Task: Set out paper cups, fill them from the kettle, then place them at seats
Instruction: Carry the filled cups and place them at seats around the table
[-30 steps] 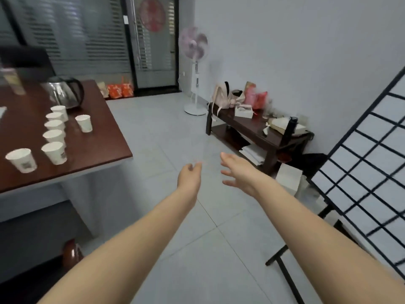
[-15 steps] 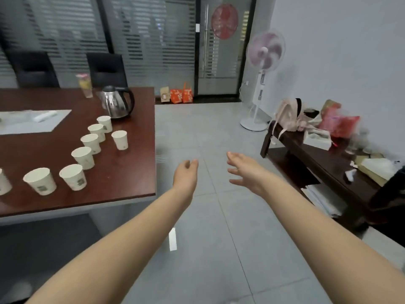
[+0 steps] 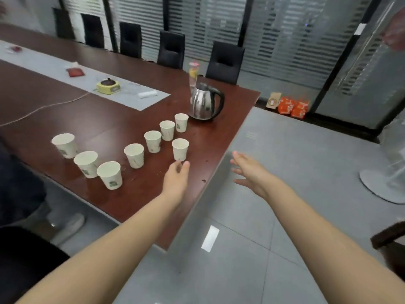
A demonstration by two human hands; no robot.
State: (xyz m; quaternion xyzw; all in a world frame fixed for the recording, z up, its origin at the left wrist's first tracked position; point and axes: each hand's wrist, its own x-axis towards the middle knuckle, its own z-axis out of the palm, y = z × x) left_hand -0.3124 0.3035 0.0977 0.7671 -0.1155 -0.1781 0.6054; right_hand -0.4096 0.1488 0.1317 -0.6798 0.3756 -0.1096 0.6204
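Released grips both: left hand (image 3: pixel 175 181) hovers at six o'clock of a white paper cup (image 3: pixel 180 149); right hand (image 3: pixel 249 172) spreads at four o'clock.

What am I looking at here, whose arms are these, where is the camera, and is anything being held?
No machine here: a person works with bare hands. The picture comes from a wide-angle camera worn on that person's head, looking forward and down, so both arms are their own. The left hand hovers over the brown table near a paper cup, one of eight standing there. The right hand is past the table's edge, above the floor. Both hands are open and hold nothing. A steel kettle stands behind the cups.
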